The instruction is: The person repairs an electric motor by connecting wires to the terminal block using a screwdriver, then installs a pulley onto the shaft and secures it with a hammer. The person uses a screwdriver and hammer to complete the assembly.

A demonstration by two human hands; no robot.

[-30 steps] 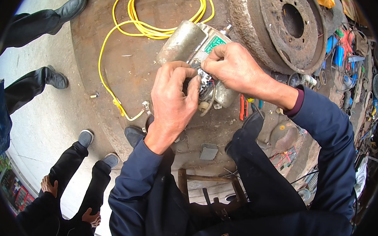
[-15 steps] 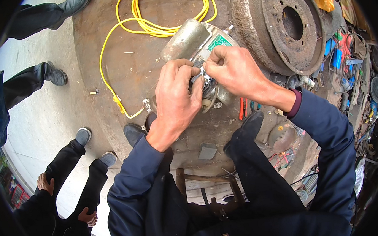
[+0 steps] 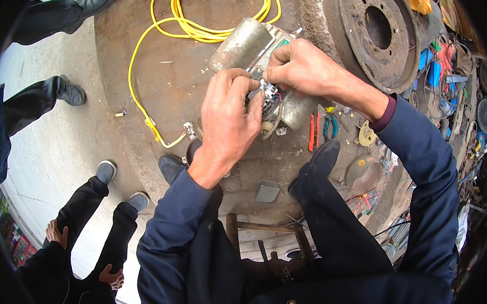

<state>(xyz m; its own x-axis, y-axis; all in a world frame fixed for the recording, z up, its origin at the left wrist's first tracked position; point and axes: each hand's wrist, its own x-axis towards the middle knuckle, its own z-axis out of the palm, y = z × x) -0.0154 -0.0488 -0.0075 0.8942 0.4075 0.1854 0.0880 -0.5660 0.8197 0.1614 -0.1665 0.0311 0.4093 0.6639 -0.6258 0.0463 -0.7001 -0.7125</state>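
A dented metal motor with a green label and a cylindrical housing lies on the ground in front of me. My left hand has curled fingers at the small metal terminal block on its middle, with thumb and forefinger close together; what they hold is hidden. My right hand pinches at the block's upper side, its fingertips on something too small to make out. Red and dark wires run down from the block. Red-handled pliers and a blue-handled tool lie below the motor.
A coiled yellow hose lies behind. A rusty wheel rim stands at the upper right, beside scrap and tools. A wooden stool is under me. Other people's legs and hands show at the left.
Both my hands have moved slightly upward in view along with the motor. The right hand's fingers have shifted on the block, uncovering more wires and the tools below.
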